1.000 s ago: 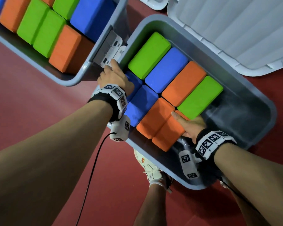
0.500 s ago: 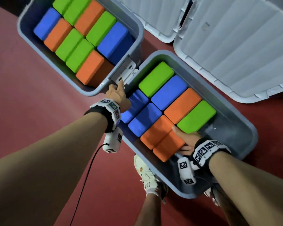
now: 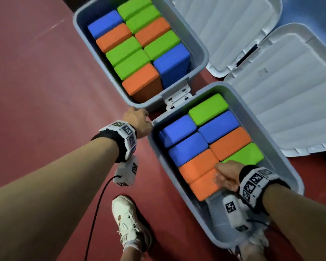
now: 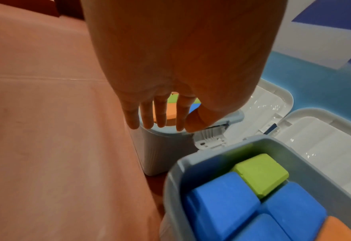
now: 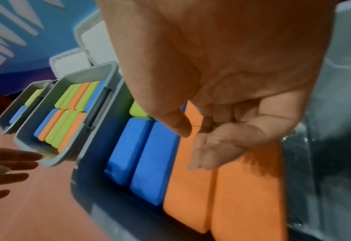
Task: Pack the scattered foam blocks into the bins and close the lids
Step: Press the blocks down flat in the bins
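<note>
Two grey bins stand end to end with their lids open. The far bin (image 3: 81, 25) is packed with blue, orange and green foam blocks. The near bin (image 3: 275, 166) holds two rows of blocks, with bare floor at its near end. My right hand (image 3: 222, 178) hovers over the two nearest orange blocks (image 3: 198, 166). In the right wrist view this hand (image 5: 191, 146) has loosely curled fingers and holds nothing above the orange blocks (image 5: 246, 195). My left hand (image 3: 137, 117) is outside the bins, by the far bin's near corner. Its fingers (image 4: 145, 120) are straight over that corner's rim.
Both white lids (image 3: 290, 91) lie open on the floor to the right of the bins. White latches (image 3: 177, 97) sit where the bins meet. A third bin (image 5: 11, 117) with blocks stands beyond. My shoe (image 3: 128, 223) and a black cable are on the red floor.
My left hand has left the blue block by the latch and now sits outside, at the far bin's corner. My right hand has lifted off the orange block. The head view has pulled back.
</note>
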